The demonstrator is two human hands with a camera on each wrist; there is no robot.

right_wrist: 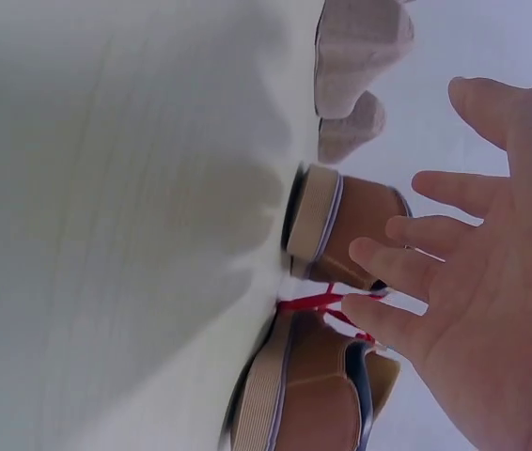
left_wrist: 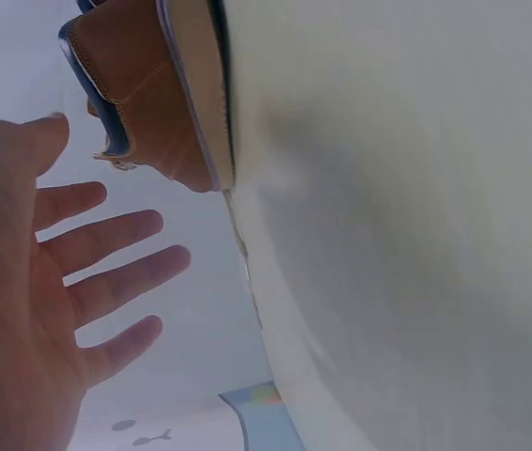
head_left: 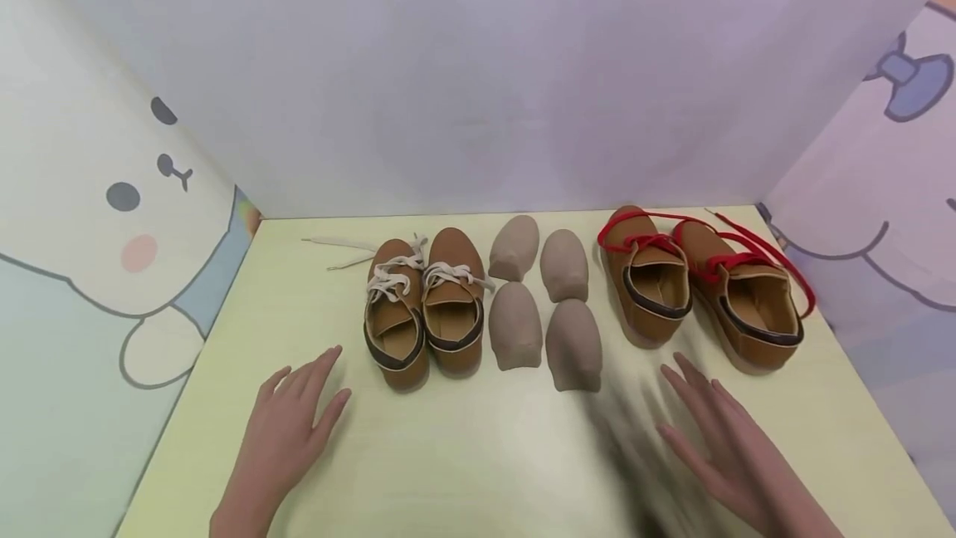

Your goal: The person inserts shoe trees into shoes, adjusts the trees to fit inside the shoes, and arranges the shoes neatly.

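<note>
A plain pale wall (head_left: 418, 90) stands behind a pale yellow worktop (head_left: 448, 463), with cartoon figures on the side walls. The left hand (head_left: 287, 422) is spread and holds nothing, near the white-laced shoes (head_left: 452, 314); the right hand (head_left: 717, 447), also spread and unladen, is just before the red-laced shoes (head_left: 705, 297). This looks like a moment of readiness, before any grasp; lifting a shoe would call for reaching forward and closing round its heel. Four moulded inserts (head_left: 514, 322) sit between the pairs. Loose laces could snag, and a dark blur, unidentifiable, partly crosses the right hand.
</note>
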